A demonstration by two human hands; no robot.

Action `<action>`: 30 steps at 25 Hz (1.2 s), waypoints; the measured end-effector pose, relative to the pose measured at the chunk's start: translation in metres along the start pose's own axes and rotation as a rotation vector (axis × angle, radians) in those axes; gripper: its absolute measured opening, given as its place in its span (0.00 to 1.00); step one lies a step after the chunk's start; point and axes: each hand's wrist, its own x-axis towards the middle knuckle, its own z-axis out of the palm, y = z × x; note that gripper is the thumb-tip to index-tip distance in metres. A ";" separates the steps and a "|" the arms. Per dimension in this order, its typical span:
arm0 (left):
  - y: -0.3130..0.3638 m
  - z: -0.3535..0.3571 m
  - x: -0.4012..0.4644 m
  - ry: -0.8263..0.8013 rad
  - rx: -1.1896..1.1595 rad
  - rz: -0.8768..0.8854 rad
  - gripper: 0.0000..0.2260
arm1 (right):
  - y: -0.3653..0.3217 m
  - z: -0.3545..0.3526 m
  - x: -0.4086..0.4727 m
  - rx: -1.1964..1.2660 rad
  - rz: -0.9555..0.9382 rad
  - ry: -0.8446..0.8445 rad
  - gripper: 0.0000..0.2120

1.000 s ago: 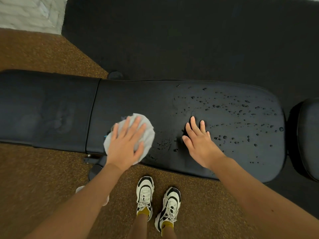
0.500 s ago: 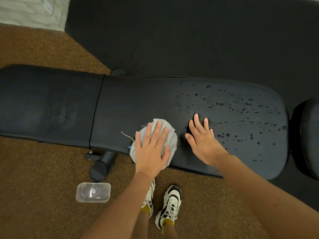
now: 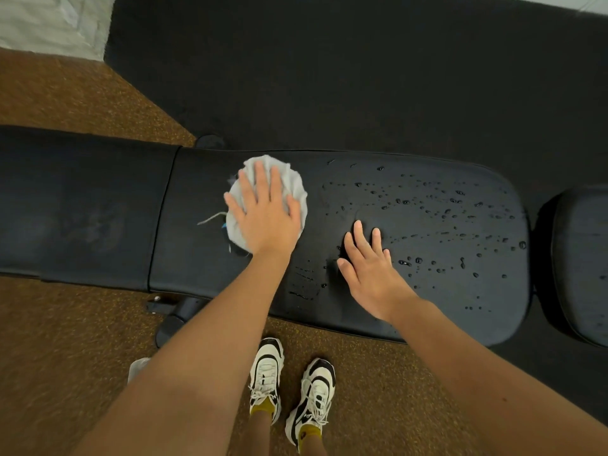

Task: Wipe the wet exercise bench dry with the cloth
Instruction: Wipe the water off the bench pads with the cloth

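Observation:
A black padded exercise bench (image 3: 197,258) runs across the view, its right half dotted with water drops (image 3: 437,209). My left hand (image 3: 266,212) lies flat with spread fingers on a pale grey cloth (image 3: 292,182), pressing it onto the pad near the far edge, just right of the seam. A loose thread trails from the cloth's left side. My right hand (image 3: 371,271) rests flat and empty on the wet pad, closer to the near edge, to the right of the cloth. A few wet streaks (image 3: 302,284) sit between my two arms.
A second black pad (image 3: 582,268) sits at the right end. The bench's foot tube (image 3: 171,320) sticks out over brown carpet below the near edge. A clear plastic box (image 3: 138,366) peeks out beside my left arm. My two white-and-black shoes (image 3: 289,386) stand by the bench. Dark matting lies beyond.
My left hand has slid the cloth from the pad's near edge up toward the far edge. My right hand has stayed planted in the same spot.

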 end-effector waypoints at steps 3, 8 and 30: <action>0.004 0.002 -0.010 -0.010 0.072 0.396 0.25 | 0.003 0.002 0.000 -0.002 -0.011 0.011 0.27; -0.041 -0.004 0.009 0.014 0.112 0.573 0.26 | 0.003 -0.001 -0.001 0.018 -0.015 -0.011 0.27; 0.027 0.009 0.016 0.005 0.053 0.585 0.23 | 0.007 0.000 -0.001 0.206 -0.017 0.065 0.25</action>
